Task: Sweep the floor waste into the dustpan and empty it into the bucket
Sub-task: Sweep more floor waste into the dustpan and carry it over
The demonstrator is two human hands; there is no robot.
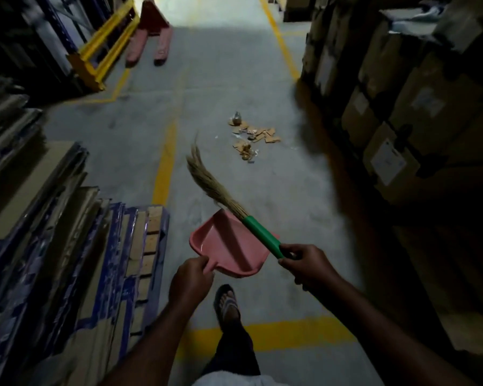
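Both hands are occupied and held apart: the left hand (191, 277) grips the stub handle of the pink dustpan (223, 243), and the right hand (307, 263) is curled round the green grip of the grass broom (207, 179), whose bristles point forward and left above the pan. The grey floor (221, 79) runs ahead between stacked cartons (402, 107) on the right and flat packs (53, 204) on the left. The waste pile (251, 135), cardboard scraps and wrappers, lies ahead and slightly right, well apart from both tools, strung out along the aisle. The right hand looks nearer to it. No bucket is in view.
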